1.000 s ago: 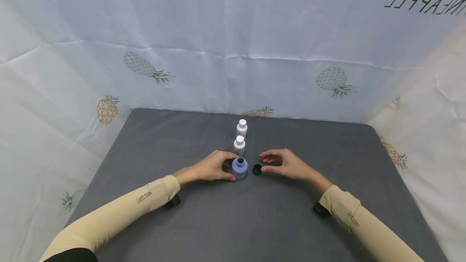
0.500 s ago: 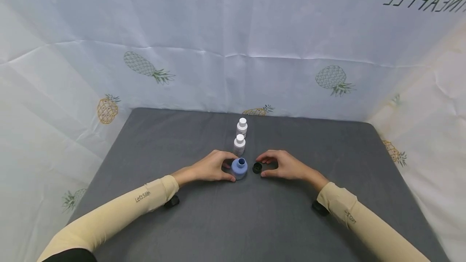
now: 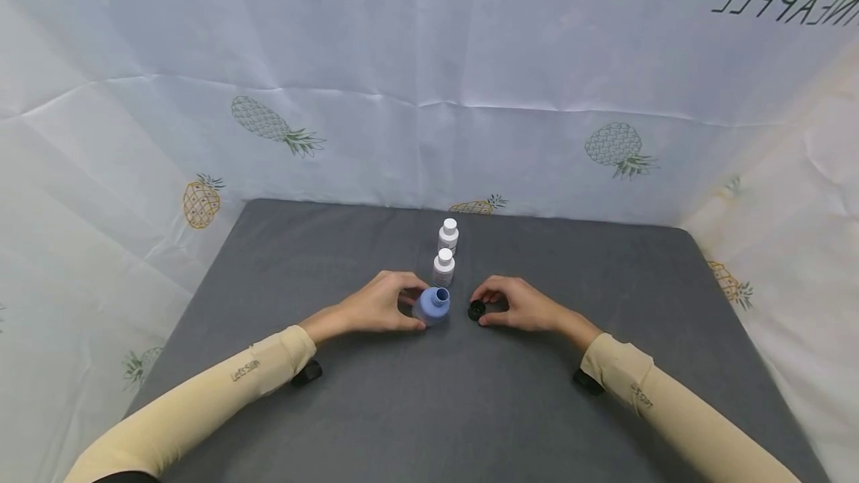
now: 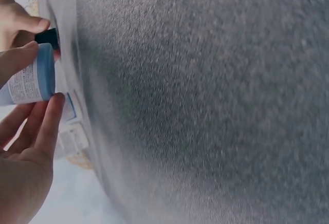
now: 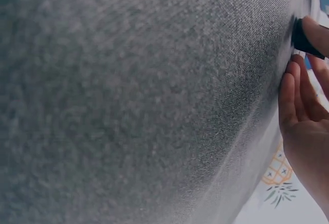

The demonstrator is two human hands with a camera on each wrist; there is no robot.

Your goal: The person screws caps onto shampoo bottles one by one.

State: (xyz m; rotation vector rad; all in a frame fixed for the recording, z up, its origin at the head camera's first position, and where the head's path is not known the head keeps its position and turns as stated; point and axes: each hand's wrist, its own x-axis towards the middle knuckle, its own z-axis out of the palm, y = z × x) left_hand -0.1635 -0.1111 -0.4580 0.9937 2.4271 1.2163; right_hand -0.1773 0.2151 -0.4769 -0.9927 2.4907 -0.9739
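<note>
An open-necked blue bottle (image 3: 431, 305) with a white label sits at the middle of the grey table (image 3: 429, 408), tilted a little to the right. My left hand (image 3: 411, 305) grips its body with thumb and fingers; in the left wrist view the blue bottle (image 4: 31, 80) lies between my fingers (image 4: 43, 126). Just right of it a small black cap (image 3: 476, 311) lies on the table, pinched by my right hand (image 3: 485, 308). In the right wrist view the black cap (image 5: 304, 39) sits under my fingertips (image 5: 314, 29).
Two small white capped bottles (image 3: 444, 268) (image 3: 448, 235) stand in a row just behind the blue one. A white cloth printed with pineapples (image 3: 429, 95) walls in the table at the back and both sides.
My right hand has drawn in and its fingers have curled round the black cap. My left hand has tipped the blue bottle slightly and shifted it a bit to the left.
</note>
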